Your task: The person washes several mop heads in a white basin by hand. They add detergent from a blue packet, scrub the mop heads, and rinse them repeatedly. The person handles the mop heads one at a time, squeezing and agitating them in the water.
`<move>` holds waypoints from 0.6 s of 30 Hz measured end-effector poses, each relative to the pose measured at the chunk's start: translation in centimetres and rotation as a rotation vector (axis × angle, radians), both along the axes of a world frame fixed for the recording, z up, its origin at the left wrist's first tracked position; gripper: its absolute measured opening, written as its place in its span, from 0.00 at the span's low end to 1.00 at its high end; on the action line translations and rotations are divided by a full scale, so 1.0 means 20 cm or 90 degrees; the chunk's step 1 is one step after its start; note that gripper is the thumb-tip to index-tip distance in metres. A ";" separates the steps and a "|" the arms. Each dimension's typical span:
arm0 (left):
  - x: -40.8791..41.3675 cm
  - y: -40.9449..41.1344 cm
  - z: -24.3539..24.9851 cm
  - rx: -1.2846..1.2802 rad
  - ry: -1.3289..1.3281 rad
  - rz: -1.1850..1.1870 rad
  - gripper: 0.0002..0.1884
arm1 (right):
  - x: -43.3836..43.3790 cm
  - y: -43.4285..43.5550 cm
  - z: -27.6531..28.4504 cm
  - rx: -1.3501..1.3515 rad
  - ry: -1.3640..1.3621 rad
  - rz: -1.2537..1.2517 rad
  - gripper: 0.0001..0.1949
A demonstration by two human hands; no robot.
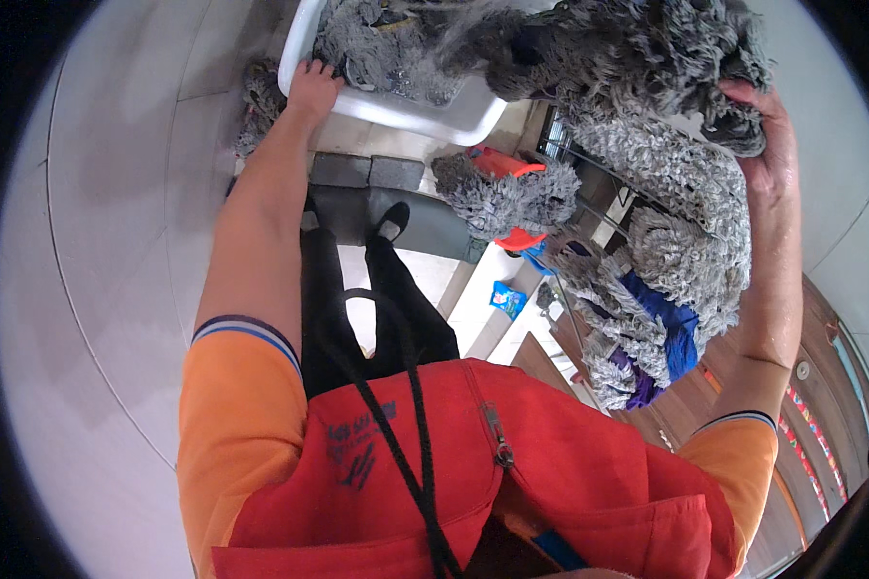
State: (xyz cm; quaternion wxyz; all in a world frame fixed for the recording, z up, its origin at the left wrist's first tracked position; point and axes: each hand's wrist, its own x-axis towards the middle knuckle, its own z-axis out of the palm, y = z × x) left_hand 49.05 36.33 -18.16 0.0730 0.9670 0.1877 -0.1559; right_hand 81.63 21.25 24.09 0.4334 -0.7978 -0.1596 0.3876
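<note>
At the top left my left hand (pixel 314 88) grips the near rim of a white plastic tub (pixel 420 121), its fingertips hooked over the inside. Dark grey, wet mop heads (pixel 376 51) lie in the tub, with some water showing. My right hand (pixel 771 137) is closed around the right end of a large shaggy grey mop pad (pixel 644 58), which reaches from the tub's right side. Below it, paler grey mop pads (pixel 688 174) with blue and purple backing are heaped on a thin metal rack. Water glistens on my right forearm.
More grey mop pads (pixel 507 192) surround an orange-red plastic piece (pixel 507 163) below the tub. Grey blocks (pixel 366 171) edge the step near my feet. A blue packet (pixel 508 299) lies farther down. Another mop head (pixel 261 101) sits against the tiled wall (pixel 116 181).
</note>
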 end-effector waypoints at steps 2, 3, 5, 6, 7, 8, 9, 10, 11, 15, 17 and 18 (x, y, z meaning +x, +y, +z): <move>0.00 0.00 -0.01 0.021 0.014 -0.006 0.13 | 0.01 0.02 -0.14 0.010 0.007 -0.047 0.25; 0.00 0.01 -0.02 0.021 -0.007 -0.006 0.13 | -0.03 0.05 -0.23 0.030 0.012 -0.026 0.20; -0.01 0.01 -0.02 0.021 -0.040 0.001 0.13 | 0.17 -0.01 -0.54 0.038 0.127 -0.037 0.18; 0.02 0.02 -0.03 0.004 -0.015 -0.011 0.14 | 0.16 -0.01 -0.66 0.057 0.165 -0.051 0.17; 0.03 0.02 0.00 -0.009 0.018 -0.013 0.15 | 0.12 0.01 -0.76 0.078 0.210 -0.056 0.16; 0.02 0.02 0.02 -0.021 0.051 -0.015 0.17 | 0.12 0.01 -0.87 0.045 0.251 -0.137 0.14; 0.01 0.00 0.02 -0.025 0.049 -0.017 0.17 | 0.17 -0.02 -1.02 0.013 0.299 -0.104 0.12; -0.03 0.01 0.02 -0.023 0.063 -0.003 0.17 | -0.09 0.11 -0.97 -0.044 0.201 -0.077 0.19; 0.01 0.03 0.03 -0.016 0.051 -0.004 0.17 | -0.09 0.07 -1.11 -0.047 0.187 -0.036 0.28; 0.06 0.03 0.03 -0.020 0.050 -0.024 0.15 | -0.23 -0.02 -1.65 -0.049 0.058 0.069 0.34; 0.02 0.03 -0.02 0.009 -0.019 -0.032 0.13 | -0.27 -0.08 -1.89 -0.256 -0.237 0.323 0.38; 0.03 0.03 0.00 -0.018 -0.007 -0.028 0.13 | -0.30 -0.09 -1.94 -0.286 -0.246 0.347 0.38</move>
